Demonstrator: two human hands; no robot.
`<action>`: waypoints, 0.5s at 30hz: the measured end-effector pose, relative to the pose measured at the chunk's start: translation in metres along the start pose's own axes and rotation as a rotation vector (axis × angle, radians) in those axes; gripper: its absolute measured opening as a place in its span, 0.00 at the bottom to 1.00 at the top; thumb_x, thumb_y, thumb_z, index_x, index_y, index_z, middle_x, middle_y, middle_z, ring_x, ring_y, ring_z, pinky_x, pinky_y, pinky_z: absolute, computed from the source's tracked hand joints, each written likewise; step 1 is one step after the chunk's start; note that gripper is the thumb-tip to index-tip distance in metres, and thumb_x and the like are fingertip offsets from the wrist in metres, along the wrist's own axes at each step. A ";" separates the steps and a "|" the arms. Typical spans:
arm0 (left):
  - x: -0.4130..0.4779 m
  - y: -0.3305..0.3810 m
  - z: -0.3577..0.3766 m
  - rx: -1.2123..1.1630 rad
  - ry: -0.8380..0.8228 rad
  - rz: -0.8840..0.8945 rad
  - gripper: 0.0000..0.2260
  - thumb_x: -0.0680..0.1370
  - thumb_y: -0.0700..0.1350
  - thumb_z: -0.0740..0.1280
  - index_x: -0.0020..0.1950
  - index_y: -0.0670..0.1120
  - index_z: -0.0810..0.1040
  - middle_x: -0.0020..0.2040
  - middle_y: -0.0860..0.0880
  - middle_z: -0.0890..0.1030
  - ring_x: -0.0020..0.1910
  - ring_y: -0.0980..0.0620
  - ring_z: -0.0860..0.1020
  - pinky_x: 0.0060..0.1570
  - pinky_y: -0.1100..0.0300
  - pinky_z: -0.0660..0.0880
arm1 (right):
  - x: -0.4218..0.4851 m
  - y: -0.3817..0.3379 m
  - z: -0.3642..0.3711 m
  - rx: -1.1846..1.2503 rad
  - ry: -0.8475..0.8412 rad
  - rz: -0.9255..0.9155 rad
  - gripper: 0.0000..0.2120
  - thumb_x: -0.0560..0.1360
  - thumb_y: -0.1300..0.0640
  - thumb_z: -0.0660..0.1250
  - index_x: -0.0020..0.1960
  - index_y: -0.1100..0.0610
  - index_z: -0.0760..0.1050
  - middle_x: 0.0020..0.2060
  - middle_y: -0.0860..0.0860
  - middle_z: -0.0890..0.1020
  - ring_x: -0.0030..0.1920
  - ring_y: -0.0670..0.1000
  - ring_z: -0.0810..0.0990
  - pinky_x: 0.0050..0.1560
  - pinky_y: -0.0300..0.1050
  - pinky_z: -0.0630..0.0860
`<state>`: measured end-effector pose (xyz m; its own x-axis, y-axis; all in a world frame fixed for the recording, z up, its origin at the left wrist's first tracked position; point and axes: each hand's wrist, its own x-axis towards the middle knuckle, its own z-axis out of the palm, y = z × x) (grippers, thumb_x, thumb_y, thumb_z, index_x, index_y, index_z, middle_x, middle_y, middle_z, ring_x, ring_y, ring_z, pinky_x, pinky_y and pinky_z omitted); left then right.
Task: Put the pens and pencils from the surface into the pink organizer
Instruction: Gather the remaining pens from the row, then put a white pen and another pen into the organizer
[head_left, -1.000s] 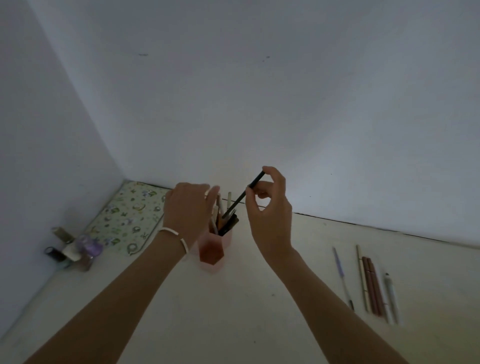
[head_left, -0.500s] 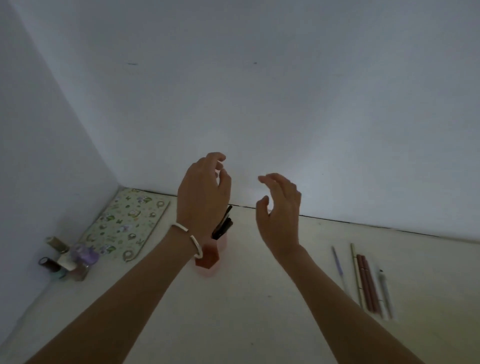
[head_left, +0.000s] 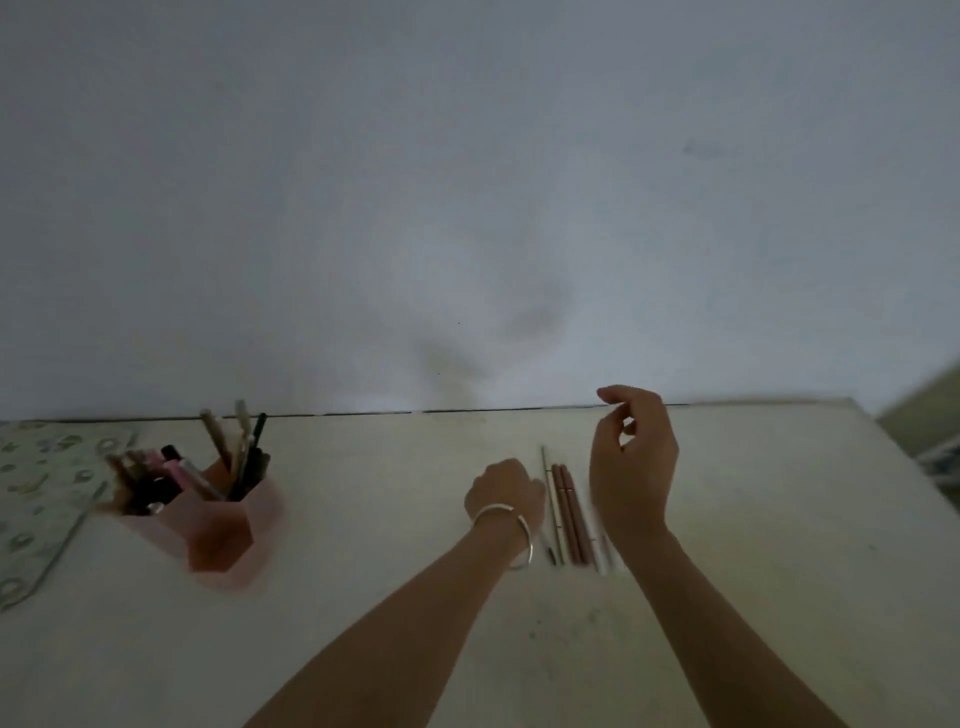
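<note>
Fingers of the right hand (head_left: 631, 467) hang loosely curled and hold nothing, poised above the row of loose pens. Just under its palm lie the white pens (head_left: 601, 551). Beside them, toward the left hand (head_left: 506, 491), two brown pencils (head_left: 571, 514) and a thin grey stick (head_left: 549, 493) lie side by side on the surface (head_left: 389, 545). The left hand sits low at the row's other side, its fingers hidden behind its back, so I cannot tell whether they grip a pen. Well beyond it stands the pink organizer (head_left: 218, 525), bristling with pens. Best to pinch one or two barrels near mid-length, lift them clear, then drop them tip down into a roomier compartment.
</note>
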<state>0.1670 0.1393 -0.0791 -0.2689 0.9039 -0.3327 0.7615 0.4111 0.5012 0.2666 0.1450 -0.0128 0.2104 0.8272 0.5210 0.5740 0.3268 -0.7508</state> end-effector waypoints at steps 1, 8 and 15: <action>0.002 0.001 0.011 0.045 -0.012 -0.010 0.16 0.77 0.54 0.62 0.56 0.44 0.79 0.54 0.44 0.82 0.54 0.43 0.80 0.50 0.54 0.76 | -0.002 0.009 -0.008 -0.013 0.006 0.003 0.16 0.72 0.71 0.59 0.48 0.53 0.77 0.44 0.43 0.78 0.42 0.38 0.74 0.40 0.27 0.67; 0.011 -0.006 0.025 0.184 -0.011 0.000 0.12 0.76 0.47 0.66 0.58 0.44 0.78 0.57 0.45 0.80 0.57 0.44 0.79 0.52 0.55 0.76 | -0.013 0.041 -0.026 -0.089 -0.034 0.072 0.15 0.70 0.74 0.60 0.45 0.57 0.78 0.42 0.46 0.79 0.40 0.42 0.74 0.41 0.34 0.69; 0.018 -0.029 -0.031 -0.087 0.107 0.029 0.08 0.68 0.48 0.65 0.39 0.44 0.74 0.42 0.45 0.82 0.39 0.44 0.79 0.35 0.60 0.70 | 0.010 0.059 0.041 -0.419 -0.514 0.193 0.10 0.75 0.60 0.63 0.52 0.58 0.81 0.52 0.54 0.78 0.53 0.54 0.76 0.55 0.47 0.73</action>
<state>0.1221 0.1476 -0.0750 -0.3124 0.9210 -0.2329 0.7168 0.3894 0.5784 0.2700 0.1912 -0.0684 -0.0027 0.9983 0.0578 0.8433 0.0334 -0.5365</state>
